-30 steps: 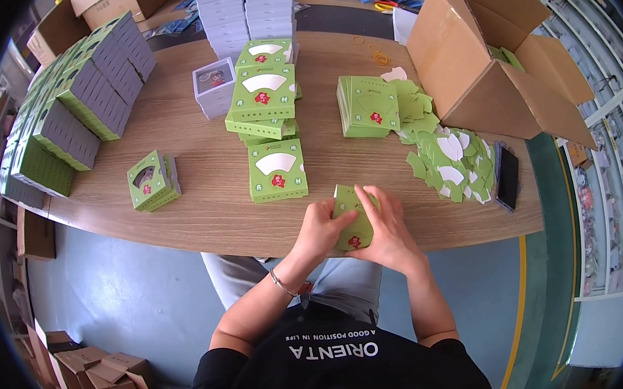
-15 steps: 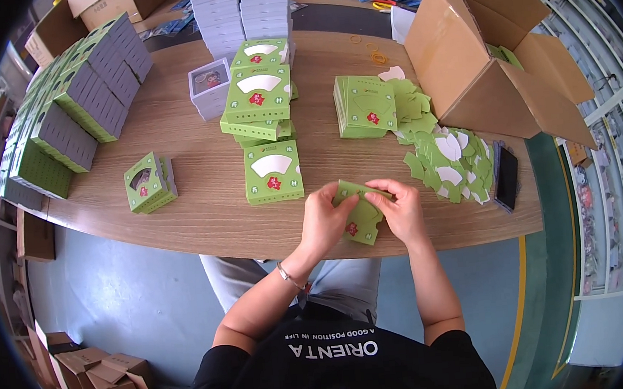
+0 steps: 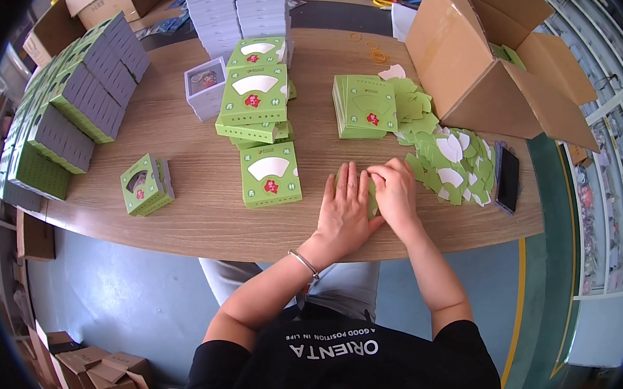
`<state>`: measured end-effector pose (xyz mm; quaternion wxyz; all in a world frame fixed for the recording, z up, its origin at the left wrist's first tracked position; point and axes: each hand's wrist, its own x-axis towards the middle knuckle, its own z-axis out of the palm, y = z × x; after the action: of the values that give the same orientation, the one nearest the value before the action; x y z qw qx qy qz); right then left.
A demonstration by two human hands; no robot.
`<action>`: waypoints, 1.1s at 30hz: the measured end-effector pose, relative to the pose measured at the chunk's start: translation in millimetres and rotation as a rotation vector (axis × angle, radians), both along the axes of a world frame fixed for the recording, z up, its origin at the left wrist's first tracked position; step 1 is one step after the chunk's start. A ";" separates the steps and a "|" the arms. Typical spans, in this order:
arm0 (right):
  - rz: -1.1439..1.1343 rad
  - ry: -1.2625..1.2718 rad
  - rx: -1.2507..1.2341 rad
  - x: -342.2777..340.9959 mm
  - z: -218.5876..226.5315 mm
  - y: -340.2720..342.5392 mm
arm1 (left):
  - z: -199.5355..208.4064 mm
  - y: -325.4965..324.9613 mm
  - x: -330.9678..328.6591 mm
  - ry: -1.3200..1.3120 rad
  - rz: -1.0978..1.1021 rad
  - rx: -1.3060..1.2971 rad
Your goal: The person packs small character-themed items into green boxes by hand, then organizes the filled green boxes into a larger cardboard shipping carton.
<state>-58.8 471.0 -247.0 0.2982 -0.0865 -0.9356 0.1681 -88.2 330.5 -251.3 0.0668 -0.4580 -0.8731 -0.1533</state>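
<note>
Near the front edge of the table, my left hand (image 3: 345, 214) lies flat with fingers stretched over a green cardboard sleeve (image 3: 372, 200). Only a strip of that sleeve shows between my hands. Beside it, my right hand (image 3: 395, 194) is closed, its fingertips pinching at the sleeve's far right edge. A finished-looking green box (image 3: 272, 192) with a white fan-shaped panel sits to the left. Beyond my hands rests a stack of flat green sleeves (image 3: 364, 106). Right of my hands spreads a heap of green and white paper offcuts (image 3: 457, 165).
A dark phone (image 3: 506, 179) lies by the offcuts. An open carton (image 3: 462, 58) stands at the back right. Stacked green boxes (image 3: 256, 93), clear-topped grey cases (image 3: 240, 13) and one windowed green box (image 3: 146, 185) are leftward. Rows of packed boxes (image 3: 74, 103) fill the far left.
My left hand has gone from gripping the sleeve to lying flat over it. The sleeve has come down onto the table, and my right hand has shifted slightly to its far right edge.
</note>
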 end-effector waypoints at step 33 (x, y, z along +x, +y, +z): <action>0.249 0.007 -0.556 43.8 6.2 -25.4 | 3.3 -20.0 -1.7 -1.100 0.037 0.827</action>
<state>-15.1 445.6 -240.9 0.2434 -0.0490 -0.8560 0.4535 -89.9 310.6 -248.1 -0.2144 -0.2355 -0.6574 -0.6829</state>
